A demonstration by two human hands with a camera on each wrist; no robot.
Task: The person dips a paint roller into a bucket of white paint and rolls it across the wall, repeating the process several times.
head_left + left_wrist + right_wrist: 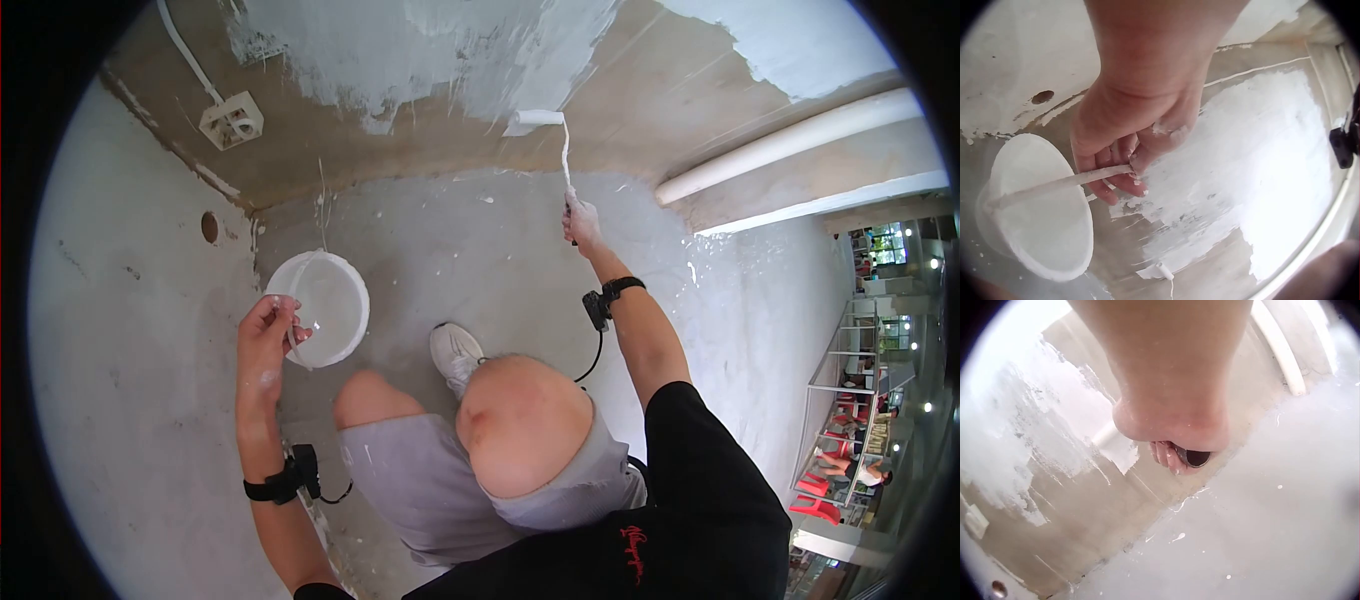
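My right hand grips the handle of a paint roller, its thin frame coated white. Against the brown lower wall rests the white roller sleeve, beside a fresh white patch. The dark handle end pokes out below the palm in the right wrist view. On the left, my paint-flecked left hand pinches the pale bail handle of a white bucket between thumb and fingers. The bucket sits on the grey floor with its mouth facing up; white liquid shows inside.
White paint covers the upper wall in ragged strokes. A socket box with conduit is on the wall at left, and a white pipe runs along it at right. My bent knees and a shoe are close to the bucket.
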